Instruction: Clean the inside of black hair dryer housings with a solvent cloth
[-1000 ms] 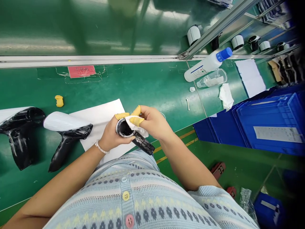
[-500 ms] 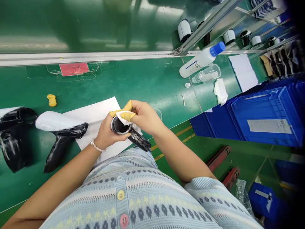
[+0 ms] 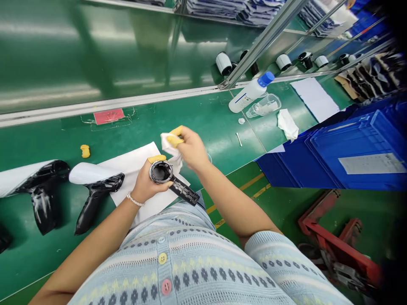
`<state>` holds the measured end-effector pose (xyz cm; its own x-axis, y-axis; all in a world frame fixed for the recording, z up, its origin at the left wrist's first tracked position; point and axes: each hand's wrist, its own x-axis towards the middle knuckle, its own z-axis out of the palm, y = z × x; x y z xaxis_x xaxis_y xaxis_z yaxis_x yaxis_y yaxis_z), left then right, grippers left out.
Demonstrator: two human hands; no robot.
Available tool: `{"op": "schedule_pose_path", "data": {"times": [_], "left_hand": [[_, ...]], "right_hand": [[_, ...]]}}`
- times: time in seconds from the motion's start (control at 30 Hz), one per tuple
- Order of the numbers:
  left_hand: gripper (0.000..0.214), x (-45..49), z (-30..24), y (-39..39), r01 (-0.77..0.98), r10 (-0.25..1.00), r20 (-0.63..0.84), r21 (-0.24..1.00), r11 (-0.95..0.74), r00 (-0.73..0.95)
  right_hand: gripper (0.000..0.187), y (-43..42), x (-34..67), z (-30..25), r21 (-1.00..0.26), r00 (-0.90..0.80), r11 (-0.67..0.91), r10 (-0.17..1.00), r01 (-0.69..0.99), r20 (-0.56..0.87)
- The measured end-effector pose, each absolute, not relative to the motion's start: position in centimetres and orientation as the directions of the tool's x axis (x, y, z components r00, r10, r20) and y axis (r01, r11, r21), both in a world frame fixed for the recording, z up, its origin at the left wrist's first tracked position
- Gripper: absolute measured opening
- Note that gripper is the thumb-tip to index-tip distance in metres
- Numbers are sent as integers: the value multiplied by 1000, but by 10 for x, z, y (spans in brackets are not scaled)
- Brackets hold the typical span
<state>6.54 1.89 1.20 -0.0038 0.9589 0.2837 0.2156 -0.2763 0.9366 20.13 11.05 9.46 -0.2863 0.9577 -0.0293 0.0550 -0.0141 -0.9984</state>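
Observation:
My left hand [image 3: 143,184] is wrapped round a black hair-dryer-shaped housing [image 3: 185,191], its round open end facing up and its handle pointing down to the right. In my right hand [image 3: 193,151], a crumpled white wiping cloth [image 3: 168,145] is pinched just above the housing, apart from its rim. Yellow finger cots cover several fingertips on both hands. Under the hands lies a white sheet [image 3: 144,153]. To the left rest two similar black-and-white housings, a nearer one [image 3: 87,207] and a farther one [image 3: 44,207].
A white bottle with a blue cap [image 3: 248,95] lies by a clear plastic cup [image 3: 265,106], a cotton swab [image 3: 238,139] and a crumpled white cloth [image 3: 288,124]. One yellow finger cot [image 3: 85,151] sits at left. Blue crates [image 3: 359,148] stand beyond the bench's right edge.
My right hand has lifted the cloth up off the housing's rim, leaving the round opening in plain sight. The left hand still holds the housing. The head view has shifted.

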Motion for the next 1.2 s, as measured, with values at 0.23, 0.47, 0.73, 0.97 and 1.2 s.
{"op": "schedule_pose_path", "data": {"times": [0.23, 0.47, 0.73, 0.97, 1.2], "left_hand": [[63, 64, 10, 20, 161, 940, 341, 927, -338, 12], [64, 63, 9, 22, 202, 918, 398, 900, -387, -12], [65, 64, 7, 22, 206, 897, 442, 880, -429, -23], [68, 65, 8, 22, 255, 892, 448, 871, -420, -58], [65, 64, 8, 22, 295, 893, 448, 859, -418, -39]], "right_hand": [[40, 102, 230, 110, -915, -214, -294, 947, -276, -240], [33, 79, 201, 91, -862, -394, -482, 832, -161, -391], [17, 77, 202, 90, -880, -438, -473, 785, 34, -438], [17, 78, 199, 89, -851, -434, -525, 766, 4, -474], [17, 82, 203, 87, -820, -457, -572, 724, 21, -517]]}}
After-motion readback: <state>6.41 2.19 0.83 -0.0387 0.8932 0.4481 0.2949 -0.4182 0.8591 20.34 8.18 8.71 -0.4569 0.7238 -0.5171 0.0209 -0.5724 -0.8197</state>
